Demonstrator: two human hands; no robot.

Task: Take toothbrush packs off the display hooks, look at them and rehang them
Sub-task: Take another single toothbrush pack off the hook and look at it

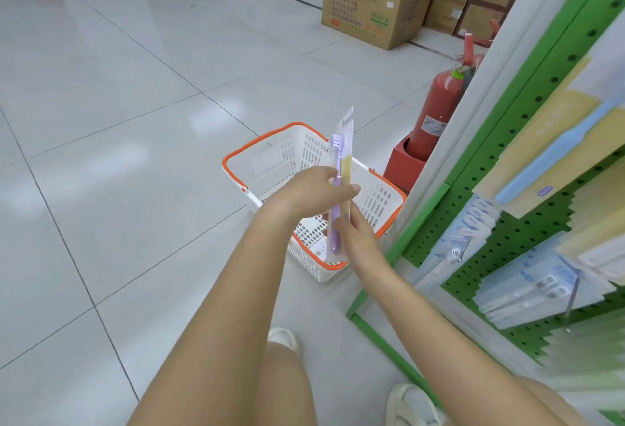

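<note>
Both hands gripped one purple toothbrush pack upright: left hand mid-pack, right hand at five o'clock, above the white basket.

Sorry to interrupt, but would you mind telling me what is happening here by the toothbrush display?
A person is standing beside the green pegboard display and holding a purple toothbrush pack upright in both hands, off its hook. The left hand grips it around the middle and the right hand holds it lower down. A white basket with an orange rim sits on the floor just beyond the hands. More packs hang on the display hooks to the right.
</note>
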